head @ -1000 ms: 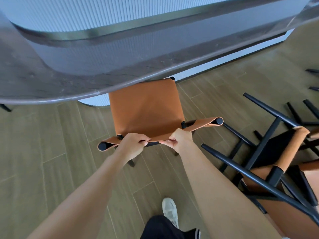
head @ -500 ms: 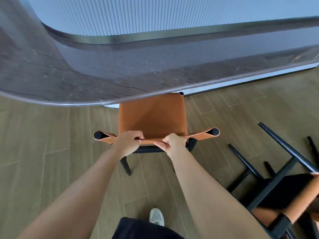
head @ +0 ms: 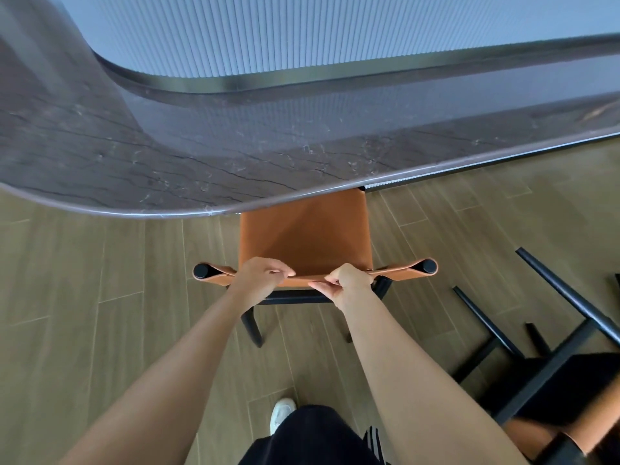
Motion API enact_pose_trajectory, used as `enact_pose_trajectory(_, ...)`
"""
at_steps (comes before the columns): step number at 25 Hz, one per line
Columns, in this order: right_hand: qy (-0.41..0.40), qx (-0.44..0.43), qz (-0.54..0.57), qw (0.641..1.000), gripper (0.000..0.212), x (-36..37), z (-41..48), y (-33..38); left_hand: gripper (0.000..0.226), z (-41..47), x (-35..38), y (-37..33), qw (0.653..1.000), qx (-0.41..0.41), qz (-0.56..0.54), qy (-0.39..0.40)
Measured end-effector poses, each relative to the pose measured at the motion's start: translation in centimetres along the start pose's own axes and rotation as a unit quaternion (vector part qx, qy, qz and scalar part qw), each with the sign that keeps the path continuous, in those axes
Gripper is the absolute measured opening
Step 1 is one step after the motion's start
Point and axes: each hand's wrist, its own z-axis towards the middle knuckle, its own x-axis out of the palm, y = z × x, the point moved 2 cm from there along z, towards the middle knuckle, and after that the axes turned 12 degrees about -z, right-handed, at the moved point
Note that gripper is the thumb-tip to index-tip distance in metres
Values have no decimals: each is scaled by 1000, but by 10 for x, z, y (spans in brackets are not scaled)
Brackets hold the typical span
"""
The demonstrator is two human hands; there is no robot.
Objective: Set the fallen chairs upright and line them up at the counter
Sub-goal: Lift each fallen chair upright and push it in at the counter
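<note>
Hands, two of them, hold one upright chair [head: 305, 236] by its tan leather backrest [head: 399, 274], seen from above. The left hand [head: 258, 280] curls its fingers over the backrest's top edge. The right hand [head: 345, 285] pinches the same edge a little to the right. The chair faces the worktop [head: 167, 162], a dark veined stone slab with a rounded, curving rim, and the front of the tan seat is hidden under that rim. Two black post ends stick out, one at each end of the backrest, and two black back legs stand on the wooden plank floor [head: 84, 297]. Left of the chair the floor lies open along the worktop's rim. To the right the room is tighter: one fallen chair [head: 570, 380] lies tipped over near the person's right arm, its black legs reaching toward the upright chair but apart from it. One more black bar shows at the far right edge; whether it belongs to another chair cannot be told. One white shoe [head: 281, 414] shows between the forearms. Beyond the worktop rises a pale ribbed wall panel [head: 302, 35].
</note>
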Motion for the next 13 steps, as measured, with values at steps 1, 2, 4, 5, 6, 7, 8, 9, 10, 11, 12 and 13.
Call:
enact_pose_trajectory(1,15,-3,-3,1000,56,-2,0,-1,16,-2,-4,-3,995,-3,-100,-5)
enact_pose_trajectory(2,27,-9,-21,999,54,-5,-1,-4,16,-5,-9,-5,980,-8,-200,-15)
enact_pose_trajectory(4,45,-24,-66,996,53,-11,-3,-10,29,-10,-17,-4,922,-30,-382,-58)
enact_pose_trajectory(5,56,-30,-76,995,53,-15,-2,-13,35,-14,-19,-2,888,-42,-452,-77)
enact_pose_trajectory(6,67,-33,-76,994,52,-18,-1,-16,40,-18,-18,2,851,-59,-513,-93)
enact_pose_trajectory(7,74,-33,-71,994,48,-21,0,-18,43,-23,-13,7,813,-87,-566,-108)
enact_pose_trajectory(8,78,-33,-61,995,43,-24,2,-20,45,-29,-7,12,776,-128,-606,-118)
enact_pose_trajectory(9,80,-33,-47,995,39,-25,4,-22,46,-34,0,17,747,-176,-629,-123)
enact_pose_trajectory(10,83,-34,-30,996,36,-26,6,-24,47,-37,7,21,725,-224,-639,-124)
enact_pose_trajectory(11,82,-33,-8,996,35,-25,8,-26,49,-39,13,25,709,-261,-644,-120)
enact_pose_trajectory(12,80,-31,15,996,36,-24,9,-25,51,-39,18,26,693,-284,-653,-117)
enact_pose_trajectory(13,75,-30,38,996,39,-23,11,-24,51,-37,21,27,677,-295,-664,-120)
